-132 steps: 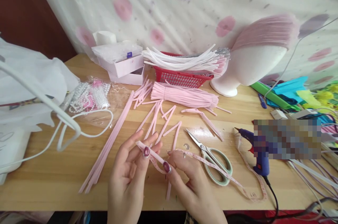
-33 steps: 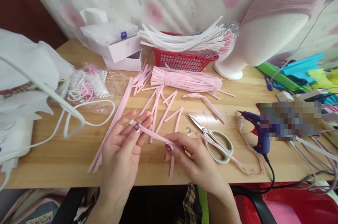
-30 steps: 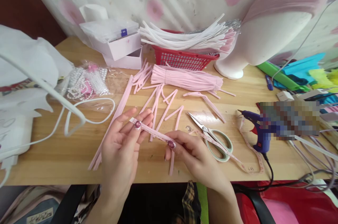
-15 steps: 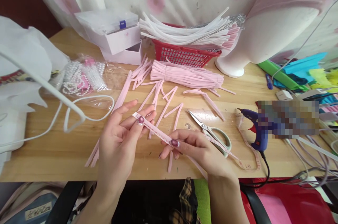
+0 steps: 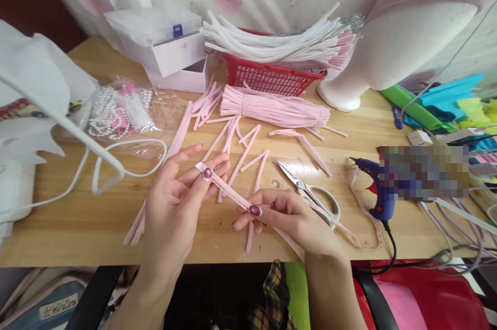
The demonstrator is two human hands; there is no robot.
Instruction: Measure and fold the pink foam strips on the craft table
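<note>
Between my hands a pale pink tape measure (image 5: 232, 192) is stretched on a slant, its printed marks showing. My left hand (image 5: 174, 200) pinches it near its white end under the thumb, with the other fingers spread behind. Farther along, my right hand (image 5: 285, 213) grips it between thumb and fingers. Beyond that hand the tape passes over the scissors' (image 5: 306, 190) handles and loops towards the glue gun. A pink fuzzy strip (image 5: 289, 243) shows below my right hand; whether it is held too is hidden. Several bent pink pipe cleaners (image 5: 254, 169) lie on the table beyond my fingers.
A bundle of pink pipe cleaners (image 5: 272, 107) lies before a red basket (image 5: 267, 79) of white ones. Bagged pearl beads (image 5: 120, 110) and white boxes (image 5: 176, 55) are left. A mannequin head (image 5: 407, 50), blue glue gun (image 5: 382, 185) and cables (image 5: 454, 237) are right.
My hands hold the tape measure much as before, with only a slight shift. The whole view has tilted a little, and the things on the table stay in place.
</note>
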